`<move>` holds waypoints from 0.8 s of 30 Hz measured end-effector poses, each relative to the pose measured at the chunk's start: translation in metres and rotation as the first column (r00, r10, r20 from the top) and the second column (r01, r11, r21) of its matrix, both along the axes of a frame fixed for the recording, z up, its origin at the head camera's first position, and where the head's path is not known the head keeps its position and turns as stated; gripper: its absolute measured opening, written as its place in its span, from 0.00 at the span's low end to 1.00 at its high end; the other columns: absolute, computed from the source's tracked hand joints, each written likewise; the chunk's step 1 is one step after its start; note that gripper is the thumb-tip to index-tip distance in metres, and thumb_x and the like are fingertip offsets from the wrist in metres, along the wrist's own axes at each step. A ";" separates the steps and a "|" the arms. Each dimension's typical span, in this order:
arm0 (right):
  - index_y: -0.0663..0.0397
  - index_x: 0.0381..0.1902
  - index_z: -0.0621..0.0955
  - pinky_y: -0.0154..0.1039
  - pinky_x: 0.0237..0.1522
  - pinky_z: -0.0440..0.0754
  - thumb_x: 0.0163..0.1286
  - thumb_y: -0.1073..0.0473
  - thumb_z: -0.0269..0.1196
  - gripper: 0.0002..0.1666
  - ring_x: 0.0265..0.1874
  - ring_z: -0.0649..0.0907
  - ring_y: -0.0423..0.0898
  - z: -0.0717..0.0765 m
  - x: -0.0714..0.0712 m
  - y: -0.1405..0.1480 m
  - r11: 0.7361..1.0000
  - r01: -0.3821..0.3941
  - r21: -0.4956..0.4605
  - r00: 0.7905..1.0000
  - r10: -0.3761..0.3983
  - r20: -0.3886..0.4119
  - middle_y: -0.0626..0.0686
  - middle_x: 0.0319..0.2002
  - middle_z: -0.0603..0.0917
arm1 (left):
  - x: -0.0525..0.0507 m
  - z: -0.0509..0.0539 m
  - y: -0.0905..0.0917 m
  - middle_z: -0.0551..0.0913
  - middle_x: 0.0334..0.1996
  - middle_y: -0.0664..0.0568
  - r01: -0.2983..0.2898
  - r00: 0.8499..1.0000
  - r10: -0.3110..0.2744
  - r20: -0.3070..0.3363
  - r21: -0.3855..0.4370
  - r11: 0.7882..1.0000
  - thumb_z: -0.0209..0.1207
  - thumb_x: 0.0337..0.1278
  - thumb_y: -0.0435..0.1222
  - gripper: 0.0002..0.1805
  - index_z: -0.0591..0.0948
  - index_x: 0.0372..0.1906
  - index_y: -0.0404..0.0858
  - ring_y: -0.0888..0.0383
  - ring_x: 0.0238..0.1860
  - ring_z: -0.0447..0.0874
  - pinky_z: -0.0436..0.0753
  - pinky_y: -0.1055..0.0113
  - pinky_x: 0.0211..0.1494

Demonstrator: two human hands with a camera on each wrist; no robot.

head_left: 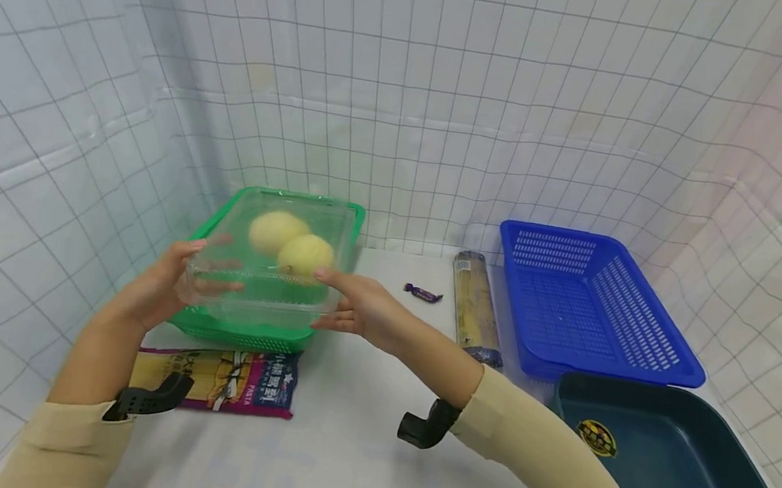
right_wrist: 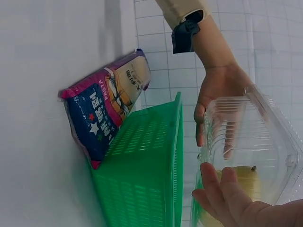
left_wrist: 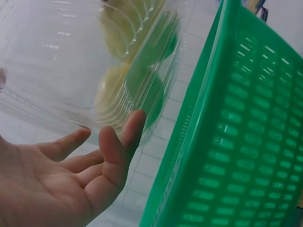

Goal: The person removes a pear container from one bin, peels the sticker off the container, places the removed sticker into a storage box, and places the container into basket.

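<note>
A clear plastic box (head_left: 256, 298) is held up over the green basket (head_left: 246, 334) by both hands, one at each side. Through its transparent walls show two round yellow fruits (head_left: 306, 255), one with a small dark stem; they look to be inside it. My left hand (head_left: 163, 283) grips the box's left side, thumb near the rim and fingers against the wall and underside. On the opposite side my right hand (head_left: 365, 307) holds it, thumb on top and fingers below. In the left wrist view the basket's slotted side (left_wrist: 246, 142) stands beside the raised box.
A pasta packet (head_left: 242, 385) lies before the green basket. Right of centre are a small wrapped candy (head_left: 423, 293) and a long noodle packet (head_left: 477, 304). A blue basket (head_left: 560, 288) and a dark teal bin (head_left: 678, 450) stand at the right. Gridded white sheets surround the table.
</note>
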State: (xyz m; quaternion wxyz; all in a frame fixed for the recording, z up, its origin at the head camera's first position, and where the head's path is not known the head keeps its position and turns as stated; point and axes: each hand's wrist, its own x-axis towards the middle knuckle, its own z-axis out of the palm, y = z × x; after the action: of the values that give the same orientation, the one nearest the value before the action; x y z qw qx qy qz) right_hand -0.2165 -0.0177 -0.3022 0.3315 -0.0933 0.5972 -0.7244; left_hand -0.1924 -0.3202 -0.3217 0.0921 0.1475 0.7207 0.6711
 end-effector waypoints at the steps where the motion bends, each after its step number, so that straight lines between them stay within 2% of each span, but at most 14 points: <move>1: 0.63 0.76 0.47 0.45 0.52 0.80 0.71 0.50 0.59 0.48 0.62 0.71 0.67 0.000 -0.001 -0.003 1.000 0.001 0.002 1.000 -0.001 -0.004 0.78 0.70 0.48 | -0.003 -0.001 -0.002 0.74 0.57 0.58 0.006 1.000 -0.006 0.008 0.022 1.000 0.31 0.74 0.52 0.34 0.46 0.77 0.43 0.55 0.52 0.82 0.72 0.56 0.59; 3: 0.64 0.76 0.48 0.45 0.52 0.80 0.71 0.49 0.59 0.48 0.60 0.73 0.67 0.000 -0.003 -0.009 1.000 0.004 0.008 1.000 -0.004 -0.010 0.79 0.69 0.51 | -0.007 -0.003 -0.008 0.76 0.55 0.60 0.021 1.000 -0.022 0.017 0.059 0.998 0.31 0.74 0.52 0.33 0.46 0.77 0.44 0.55 0.52 0.82 0.70 0.53 0.63; 4: 0.64 0.75 0.49 0.45 0.52 0.80 0.71 0.49 0.59 0.48 0.60 0.73 0.67 0.000 -0.004 -0.012 1.000 0.006 0.008 1.000 -0.006 -0.012 0.79 0.68 0.53 | -0.009 -0.003 -0.010 0.77 0.55 0.61 0.022 0.999 -0.024 0.023 0.064 0.998 0.31 0.74 0.52 0.33 0.46 0.78 0.44 0.55 0.52 0.82 0.65 0.46 0.66; 6: 0.64 0.75 0.50 0.46 0.53 0.79 0.71 0.49 0.60 0.47 0.61 0.72 0.68 -0.001 -0.005 -0.018 1.000 0.012 0.006 1.000 -0.012 -0.007 0.78 0.69 0.53 | -0.012 -0.004 -0.014 0.76 0.55 0.60 0.026 0.998 -0.030 0.054 0.081 0.996 0.30 0.74 0.52 0.36 0.40 0.78 0.41 0.55 0.53 0.82 0.48 0.33 0.68; 7: 0.64 0.75 0.51 0.46 0.53 0.79 0.71 0.49 0.60 0.47 0.61 0.71 0.68 -0.002 -0.006 -0.022 1.000 0.018 0.002 1.000 -0.018 -0.001 0.77 0.69 0.54 | -0.014 -0.005 -0.016 0.77 0.55 0.60 0.028 0.997 -0.034 0.067 0.095 0.995 0.30 0.74 0.52 0.36 0.40 0.78 0.42 0.55 0.53 0.82 0.40 0.29 0.65; 8: 0.64 0.75 0.52 0.47 0.54 0.78 0.71 0.49 0.60 0.46 0.63 0.68 0.69 -0.003 -0.006 -0.025 1.000 0.025 -0.005 1.000 -0.025 0.006 0.77 0.69 0.54 | -0.015 -0.005 -0.018 0.77 0.55 0.59 0.028 0.996 -0.037 0.080 0.117 0.993 0.30 0.75 0.52 0.36 0.38 0.78 0.41 0.55 0.52 0.82 0.33 0.27 0.63; 12: 0.65 0.74 0.55 0.49 0.57 0.76 0.71 0.52 0.59 0.42 0.67 0.61 0.71 -0.006 -0.008 -0.039 0.999 0.046 -0.029 0.999 -0.046 0.019 0.74 0.71 0.52 | -0.023 -0.008 -0.023 0.74 0.54 0.57 -0.004 0.988 -0.029 0.152 0.215 0.977 0.33 0.75 0.52 0.37 0.36 0.78 0.42 0.54 0.51 0.82 0.26 0.30 0.63; 15: 0.66 0.72 0.57 0.50 0.59 0.74 0.70 0.53 0.60 0.41 0.67 0.60 0.72 -0.011 -0.010 -0.049 0.996 0.080 -0.035 0.996 -0.079 0.033 0.71 0.71 0.53 | -0.027 -0.011 -0.026 0.71 0.55 0.54 -0.054 0.978 -0.007 0.209 0.284 0.957 0.36 0.75 0.52 0.31 0.49 0.77 0.50 0.53 0.50 0.83 0.25 0.34 0.65; 18: 0.68 0.71 0.58 0.54 0.61 0.70 0.69 0.55 0.61 0.41 0.67 0.59 0.72 -0.017 -0.012 -0.061 0.989 0.132 -0.063 0.989 -0.127 0.076 0.69 0.71 0.54 | -0.030 -0.015 -0.029 0.65 0.59 0.49 -0.119 0.962 0.019 0.273 0.352 0.928 0.38 0.75 0.51 0.27 0.57 0.73 0.50 0.49 0.49 0.83 0.29 0.38 0.68; 19: 0.69 0.70 0.59 0.55 0.62 0.69 0.68 0.56 0.61 0.40 0.67 0.59 0.72 -0.019 -0.013 -0.065 0.986 0.150 -0.072 0.986 -0.143 0.087 0.68 0.71 0.55 | -0.032 -0.016 -0.029 0.63 0.60 0.48 -0.144 0.954 0.029 0.298 0.371 0.917 0.39 0.75 0.50 0.27 0.55 0.74 0.52 0.48 0.48 0.83 0.36 0.38 0.71; 21: 0.70 0.68 0.61 0.57 0.64 0.66 0.66 0.58 0.62 0.38 0.68 0.57 0.72 -0.023 -0.014 -0.071 0.981 0.175 -0.085 0.981 -0.167 0.102 0.66 0.70 0.56 | -0.035 -0.018 -0.030 0.61 0.60 0.46 -0.197 0.938 0.054 0.342 0.400 0.895 0.41 0.75 0.48 0.32 0.46 0.77 0.51 0.47 0.46 0.83 0.55 0.42 0.70; 22: 0.69 0.66 0.62 0.58 0.64 0.65 0.65 0.58 0.62 0.37 0.68 0.57 0.71 -0.025 -0.015 -0.074 0.978 0.189 -0.083 0.978 -0.180 0.106 0.65 0.70 0.58 | -0.036 -0.019 -0.030 0.60 0.60 0.46 -0.218 0.932 0.066 0.357 0.404 0.889 0.41 0.75 0.47 0.35 0.40 0.78 0.50 0.46 0.45 0.84 0.65 0.45 0.66; 24: 0.68 0.64 0.65 0.59 0.64 0.65 0.63 0.60 0.62 0.35 0.69 0.56 0.70 -0.029 -0.016 -0.078 0.976 0.209 -0.064 0.974 -0.202 0.106 0.63 0.70 0.58 | -0.039 -0.022 -0.031 0.60 0.62 0.44 -0.243 0.922 0.093 0.375 0.376 0.894 0.40 0.75 0.45 0.39 0.32 0.77 0.46 0.47 0.43 0.84 0.77 0.52 0.54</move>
State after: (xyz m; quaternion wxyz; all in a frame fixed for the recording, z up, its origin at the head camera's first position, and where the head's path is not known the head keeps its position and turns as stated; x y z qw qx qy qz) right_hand -0.2329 -0.0954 -0.3311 0.2803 -0.0070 0.5590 -0.7803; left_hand -0.2313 -0.3510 -0.3440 0.1250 -0.0209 0.5439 0.8295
